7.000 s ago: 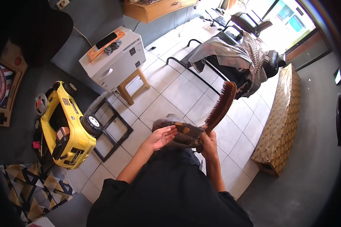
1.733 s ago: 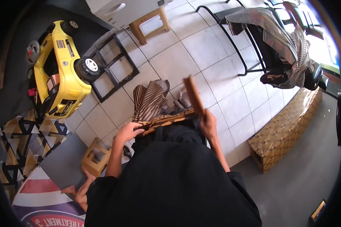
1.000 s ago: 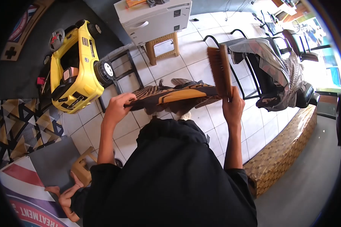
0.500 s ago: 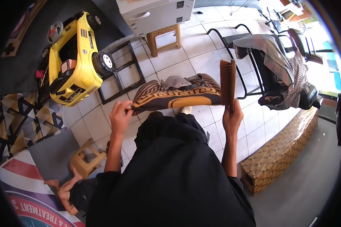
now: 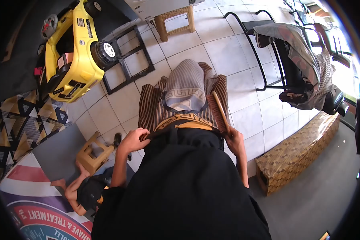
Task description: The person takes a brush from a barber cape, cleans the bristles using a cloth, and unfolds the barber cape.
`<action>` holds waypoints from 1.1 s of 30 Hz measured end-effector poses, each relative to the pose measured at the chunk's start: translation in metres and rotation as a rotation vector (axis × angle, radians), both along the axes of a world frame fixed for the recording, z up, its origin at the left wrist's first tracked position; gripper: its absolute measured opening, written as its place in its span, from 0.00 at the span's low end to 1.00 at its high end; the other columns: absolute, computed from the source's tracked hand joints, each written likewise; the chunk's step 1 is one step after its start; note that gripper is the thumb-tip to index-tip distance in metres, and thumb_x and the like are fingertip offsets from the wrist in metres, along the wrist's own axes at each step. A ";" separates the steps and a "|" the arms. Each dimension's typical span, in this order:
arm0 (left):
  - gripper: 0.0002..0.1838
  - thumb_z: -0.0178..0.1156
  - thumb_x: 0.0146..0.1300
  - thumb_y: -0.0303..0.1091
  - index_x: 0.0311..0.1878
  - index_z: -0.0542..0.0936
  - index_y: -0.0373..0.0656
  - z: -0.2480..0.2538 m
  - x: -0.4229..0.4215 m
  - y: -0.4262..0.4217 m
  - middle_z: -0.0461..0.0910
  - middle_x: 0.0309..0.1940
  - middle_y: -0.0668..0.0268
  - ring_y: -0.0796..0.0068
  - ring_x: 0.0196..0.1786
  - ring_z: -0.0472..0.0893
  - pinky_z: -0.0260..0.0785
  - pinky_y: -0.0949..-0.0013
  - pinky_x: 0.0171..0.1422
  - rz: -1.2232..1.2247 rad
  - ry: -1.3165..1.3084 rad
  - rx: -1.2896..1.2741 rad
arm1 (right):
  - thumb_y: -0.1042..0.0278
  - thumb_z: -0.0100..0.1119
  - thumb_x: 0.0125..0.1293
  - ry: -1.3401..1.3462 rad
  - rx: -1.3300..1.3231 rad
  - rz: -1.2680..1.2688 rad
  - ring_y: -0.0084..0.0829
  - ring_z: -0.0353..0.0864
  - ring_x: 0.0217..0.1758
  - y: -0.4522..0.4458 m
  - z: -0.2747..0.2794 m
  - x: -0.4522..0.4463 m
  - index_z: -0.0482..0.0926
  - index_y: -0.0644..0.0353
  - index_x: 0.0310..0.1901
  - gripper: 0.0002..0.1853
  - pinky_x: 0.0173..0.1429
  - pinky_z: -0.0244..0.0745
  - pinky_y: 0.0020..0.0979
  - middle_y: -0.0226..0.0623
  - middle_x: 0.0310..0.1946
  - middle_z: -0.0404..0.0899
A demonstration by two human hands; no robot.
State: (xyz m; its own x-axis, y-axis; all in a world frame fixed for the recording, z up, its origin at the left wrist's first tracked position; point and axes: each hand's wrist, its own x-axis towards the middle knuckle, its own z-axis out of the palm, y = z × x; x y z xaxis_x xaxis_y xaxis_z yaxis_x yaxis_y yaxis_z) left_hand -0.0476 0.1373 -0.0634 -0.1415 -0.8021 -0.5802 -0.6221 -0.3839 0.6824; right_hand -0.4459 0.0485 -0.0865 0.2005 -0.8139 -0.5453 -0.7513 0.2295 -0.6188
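Observation:
A brown-striped cloth (image 5: 148, 105) with a gold key-pattern border, looking like a barber cape, hangs in front of my waist. A sheer grey part of it lies over the middle. My left hand (image 5: 133, 141) pinches its left edge near my hip. On the other side, my right hand (image 5: 236, 143) is closed around the handle of a wooden brush (image 5: 220, 110), whose brown bristles face the cloth. The cloth's right corner meets that hand too, though its fingers are partly hidden.
A yellow toy car (image 5: 74, 60) and a black frame (image 5: 128, 60) lie left. Ahead stands a tan stool (image 5: 174, 24). A cloth-draped black chair (image 5: 292, 60) and a woven box (image 5: 296, 154) are right. A child (image 5: 82, 192) sits low at left, beside another stool (image 5: 94, 154).
Both hands have come down and closer to my body with the cloth, which now hangs longer and spreads out below. The brush has tilted from upright to leaning left.

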 end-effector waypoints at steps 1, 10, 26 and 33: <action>0.13 0.62 0.48 0.26 0.39 0.77 0.39 0.003 0.001 -0.004 0.70 0.20 0.66 0.80 0.21 0.69 0.62 0.72 0.28 -0.067 -0.039 -0.049 | 0.75 0.55 0.55 -0.002 0.016 0.018 0.36 0.73 0.26 0.002 -0.002 0.000 0.76 0.65 0.35 0.07 0.33 0.68 0.34 0.46 0.25 0.74; 0.09 0.63 0.46 0.22 0.31 0.74 0.38 0.003 -0.010 0.012 0.68 0.17 0.64 0.75 0.20 0.69 0.61 0.71 0.27 0.221 -0.142 0.067 | 0.76 0.54 0.49 -0.151 0.044 -0.066 0.44 0.76 0.33 0.013 -0.021 -0.006 0.77 0.66 0.39 0.13 0.42 0.71 0.34 0.48 0.30 0.75; 0.07 0.55 0.47 0.18 0.31 0.75 0.38 0.000 -0.038 0.023 0.72 0.22 0.57 0.54 0.30 0.75 0.68 0.62 0.36 0.280 -0.301 -0.085 | 0.76 0.49 0.55 -0.189 0.011 -0.152 0.51 0.70 0.28 0.008 -0.050 -0.026 0.70 0.64 0.38 0.08 0.36 0.68 0.37 0.54 0.24 0.70; 0.13 0.51 0.45 0.12 0.34 0.72 0.38 -0.009 -0.050 -0.071 0.70 0.25 0.58 0.61 0.30 0.74 0.67 0.66 0.34 0.417 -0.385 -0.472 | 0.71 0.56 0.54 -0.240 -0.152 -0.143 0.23 0.59 0.24 -0.073 -0.013 -0.046 0.67 0.65 0.29 0.09 0.27 0.59 0.29 0.32 0.18 0.60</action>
State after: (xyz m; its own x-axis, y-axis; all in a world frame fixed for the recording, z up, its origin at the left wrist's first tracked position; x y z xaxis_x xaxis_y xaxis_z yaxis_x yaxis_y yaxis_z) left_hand -0.0980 0.0666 -0.0720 0.3739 -0.9213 -0.1067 -0.7174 -0.3602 0.5963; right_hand -0.4918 -0.0248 -0.0994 0.1864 -0.9115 -0.3666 -0.5467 0.2138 -0.8096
